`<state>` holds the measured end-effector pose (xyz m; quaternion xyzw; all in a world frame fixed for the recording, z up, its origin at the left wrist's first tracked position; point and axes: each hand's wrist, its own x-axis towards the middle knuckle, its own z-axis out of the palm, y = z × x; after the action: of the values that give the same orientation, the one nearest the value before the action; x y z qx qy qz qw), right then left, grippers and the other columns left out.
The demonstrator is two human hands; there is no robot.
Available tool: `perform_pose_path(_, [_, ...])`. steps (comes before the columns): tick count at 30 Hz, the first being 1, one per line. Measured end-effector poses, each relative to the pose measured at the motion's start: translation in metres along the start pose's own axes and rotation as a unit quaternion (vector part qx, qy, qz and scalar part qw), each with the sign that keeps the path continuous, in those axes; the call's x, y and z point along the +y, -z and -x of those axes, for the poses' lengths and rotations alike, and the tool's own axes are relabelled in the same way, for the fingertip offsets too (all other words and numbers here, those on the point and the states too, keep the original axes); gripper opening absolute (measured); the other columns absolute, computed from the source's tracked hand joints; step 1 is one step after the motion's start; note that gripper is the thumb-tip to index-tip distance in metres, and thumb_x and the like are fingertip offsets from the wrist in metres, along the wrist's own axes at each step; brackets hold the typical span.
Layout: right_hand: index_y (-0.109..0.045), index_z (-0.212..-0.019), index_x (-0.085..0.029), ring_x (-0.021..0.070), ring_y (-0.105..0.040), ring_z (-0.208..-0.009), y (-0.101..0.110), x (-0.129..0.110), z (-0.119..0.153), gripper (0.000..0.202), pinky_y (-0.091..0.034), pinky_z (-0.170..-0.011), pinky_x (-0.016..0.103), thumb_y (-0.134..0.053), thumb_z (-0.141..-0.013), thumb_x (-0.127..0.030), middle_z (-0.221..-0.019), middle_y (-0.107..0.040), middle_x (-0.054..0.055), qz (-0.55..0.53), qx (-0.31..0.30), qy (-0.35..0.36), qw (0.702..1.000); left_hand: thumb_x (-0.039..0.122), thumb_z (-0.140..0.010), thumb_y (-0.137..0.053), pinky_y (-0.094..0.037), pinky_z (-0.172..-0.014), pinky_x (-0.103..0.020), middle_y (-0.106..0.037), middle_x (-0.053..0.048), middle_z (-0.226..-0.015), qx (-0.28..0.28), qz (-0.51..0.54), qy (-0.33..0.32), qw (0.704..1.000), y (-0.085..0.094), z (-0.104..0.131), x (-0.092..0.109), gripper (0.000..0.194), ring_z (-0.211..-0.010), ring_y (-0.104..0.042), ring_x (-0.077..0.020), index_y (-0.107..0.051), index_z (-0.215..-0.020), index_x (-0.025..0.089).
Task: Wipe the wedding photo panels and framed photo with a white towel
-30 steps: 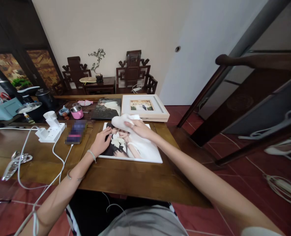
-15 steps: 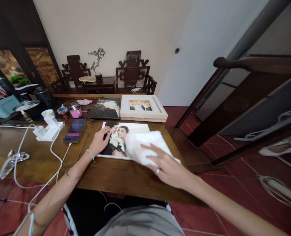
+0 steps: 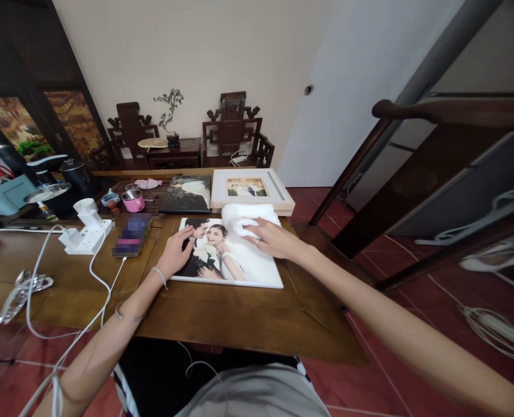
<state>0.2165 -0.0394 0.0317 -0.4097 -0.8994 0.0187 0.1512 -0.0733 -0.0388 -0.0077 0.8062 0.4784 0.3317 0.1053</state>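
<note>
A white-edged photo panel (image 3: 257, 272) with a picture of a couple lies flat on the wooden table in front of me. My left hand (image 3: 179, 248) rests on its left side, fingers stretched out and lying flat. With bent fingers, my right hand (image 3: 271, 236) grips a white cloth (image 3: 261, 214) and presses it on the panel's upper right part. The cloth covers that far corner and reaches close to the framed picture behind it.
Behind the panel lie a dark photo panel (image 3: 183, 200) and a pale framed picture (image 3: 278, 182). To the left are a phone (image 3: 131, 234), a white power strip (image 3: 87, 236) with cables, a pink cup (image 3: 133, 201) and a silver hair claw (image 3: 22, 292). A wooden chair (image 3: 370, 185) stands at right.
My right hand has moved the white cloth away from me, from the panel's lower right to its far right part. The lower right corner now shows. My left hand stays put.
</note>
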Motion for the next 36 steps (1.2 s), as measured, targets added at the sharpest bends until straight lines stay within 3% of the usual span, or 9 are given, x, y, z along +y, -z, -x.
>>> perform_pose_path(5, [-0.066, -0.111, -0.012, 0.0318, -0.038, -0.134, -0.013, -0.003, 0.002, 0.032, -0.031, -0.107, 0.057, -0.041, -0.095, -0.025, -0.128, -0.059, 0.018, 0.017, 0.021, 0.002, 1.0, 0.03, -0.09, -0.045, -0.039, -0.11, -0.044, -0.059, -0.012, -0.131, 0.004, 0.001, 0.004, 1.0, -0.002, 0.0, -0.001, 0.036, -0.126, -0.052, -0.0245, -0.064, -0.117, 0.014])
perform_pose_path(14, [-0.071, -0.092, -0.016, 0.0316, -0.033, -0.137, 0.005, -0.081, 0.083, 0.026, -0.03, -0.11, 0.059, -0.046, -0.088, -0.016, -0.139, -0.05, 0.016, -0.038, -0.015, 0.047, 0.998, 0.03, -0.091, -0.045, -0.038, -0.11, -0.043, -0.059, -0.013, -0.131, 0.003, 0.001, 0.006, 1.0, -0.001, 0.001, 0.003, 0.037, -0.126, -0.052, -0.0242, -0.063, -0.117, 0.013])
perform_pose_path(17, [-0.071, -0.086, -0.018, 0.0302, -0.033, -0.137, 0.008, -0.092, 0.098, 0.023, -0.029, -0.111, 0.057, -0.048, -0.086, -0.015, -0.14, -0.05, 0.014, -0.057, -0.019, 0.077, 0.995, 0.03, -0.091, -0.044, -0.038, -0.11, -0.042, -0.059, -0.013, -0.131, 0.003, -0.001, 0.005, 1.0, -0.001, 0.001, 0.003, 0.037, -0.126, -0.052, -0.0246, -0.063, -0.117, 0.013])
perform_pose_path(21, [-0.071, -0.091, -0.018, 0.0292, -0.034, -0.137, 0.006, -0.077, 0.086, 0.023, -0.028, -0.112, 0.056, -0.048, -0.087, -0.017, -0.14, -0.05, 0.013, -0.057, -0.015, 0.065, 0.996, 0.031, -0.091, -0.045, -0.038, -0.11, -0.042, -0.06, -0.014, -0.13, 0.003, -0.004, 0.004, 1.0, 0.0, 0.0, 0.003, 0.037, -0.125, -0.053, -0.0246, -0.064, -0.116, 0.012])
perform_pose_path(30, [-0.065, -0.112, -0.014, 0.0326, -0.043, -0.13, -0.013, -0.009, 0.003, 0.036, -0.038, -0.102, 0.056, -0.037, -0.097, -0.03, -0.132, -0.057, 0.017, 0.001, 0.04, -0.005, 0.999, 0.03, -0.09, -0.046, -0.039, -0.109, -0.042, -0.061, -0.013, -0.129, 0.005, -0.006, 0.005, 1.0, 0.001, -0.001, 0.0, 0.035, -0.124, -0.054, -0.0234, -0.064, -0.115, 0.013])
perform_pose_path(33, [-0.065, -0.112, -0.013, 0.0326, -0.04, -0.133, -0.018, -0.01, 0.001, 0.036, -0.034, -0.105, 0.058, -0.037, -0.097, -0.03, -0.128, -0.06, 0.018, 0.011, 0.035, -0.008, 0.999, 0.03, -0.09, -0.046, -0.04, -0.109, -0.041, -0.061, -0.012, -0.129, 0.009, -0.002, 0.007, 1.0, 0.001, -0.001, 0.0, 0.036, -0.125, -0.054, -0.0233, -0.064, -0.116, 0.013])
perform_pose_path(36, [-0.066, -0.109, -0.011, 0.0335, -0.033, -0.136, -0.018, -0.028, 0.023, 0.033, -0.028, -0.109, 0.059, -0.041, -0.094, -0.025, -0.133, -0.055, 0.02, 0.006, 0.021, -0.008, 1.0, 0.029, -0.09, -0.046, -0.039, -0.11, -0.041, -0.06, -0.014, -0.129, 0.009, -0.002, 0.004, 1.0, 0.001, -0.001, 0.001, 0.036, -0.124, -0.054, -0.0236, -0.064, -0.116, 0.011])
